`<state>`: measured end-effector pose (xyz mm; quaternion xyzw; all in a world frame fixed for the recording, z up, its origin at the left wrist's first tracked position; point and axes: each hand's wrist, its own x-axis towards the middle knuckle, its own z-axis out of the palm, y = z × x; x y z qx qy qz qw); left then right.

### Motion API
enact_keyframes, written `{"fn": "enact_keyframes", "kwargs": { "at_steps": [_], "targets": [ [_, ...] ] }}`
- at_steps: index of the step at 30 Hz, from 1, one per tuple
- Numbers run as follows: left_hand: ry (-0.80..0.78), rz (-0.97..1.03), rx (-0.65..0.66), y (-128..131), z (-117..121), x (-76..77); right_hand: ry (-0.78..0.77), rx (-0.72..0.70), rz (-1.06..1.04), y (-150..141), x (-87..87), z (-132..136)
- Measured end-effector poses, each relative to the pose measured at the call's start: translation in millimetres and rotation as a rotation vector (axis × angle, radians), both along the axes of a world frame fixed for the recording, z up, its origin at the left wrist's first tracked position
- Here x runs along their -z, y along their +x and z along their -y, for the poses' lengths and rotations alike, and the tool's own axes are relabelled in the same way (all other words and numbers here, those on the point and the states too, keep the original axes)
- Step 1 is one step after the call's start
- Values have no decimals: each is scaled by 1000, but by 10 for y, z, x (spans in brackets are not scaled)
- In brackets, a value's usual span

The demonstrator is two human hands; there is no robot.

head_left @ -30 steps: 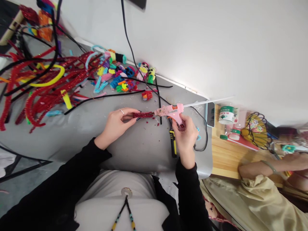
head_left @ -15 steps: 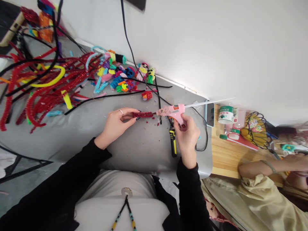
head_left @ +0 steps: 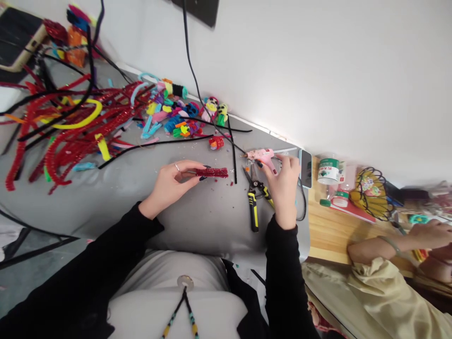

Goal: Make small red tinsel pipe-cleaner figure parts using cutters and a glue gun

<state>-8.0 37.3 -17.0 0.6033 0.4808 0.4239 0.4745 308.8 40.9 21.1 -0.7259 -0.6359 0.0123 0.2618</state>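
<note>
My left hand pinches a short bundle of red glittery pipe cleaners between thumb and fingers, its free end pointing right. Around the handle of a pink hot glue gun are the fingers of my right hand; its nozzle points left and a clear glue stick juts out behind. The gun is low at the table, just beyond the yellow-and-black cutters, whose blades are apart. A small red and orange pipe-cleaner coil lies behind the bundle.
Red, black and yellow pipe cleaners pile up on the left. Small pipe-cleaner dolls line the wall, crossed by a black cord. A phone lies at right. Beyond are jars, a wire basket and another person's arm.
The glue gun has drawn away from the red bundle, moving right and down to the table with my right hand. My left hand holds the bundle in nearly the same place.
</note>
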Motion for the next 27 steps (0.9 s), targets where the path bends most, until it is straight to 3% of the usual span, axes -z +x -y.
{"fn": "enact_keyframes", "kwargs": {
  "at_steps": [2, 4, 7, 16, 19, 27],
  "targets": [
    [17, -1, 20, -8, -3, 5, -11, -205, -100, -190, -170, 96],
    [40, 13, 35, -12, -2, 8, -123, -473, -216, -409, -313, 197],
    [65, 56, 63, -9, 6, 2, -243, -644, -334, -658, -377, 290],
    [-8, 155, 145, 38, 38, -96, -296, -481, -755, -747, -182, 353],
    [33, 113, 165, 79, 58, -148, -306, -463, -776, -764, -200, 370],
    [75, 101, 46, 141, 94, -200, -225, -523, -752, -816, -220, 439]
  ]
}}
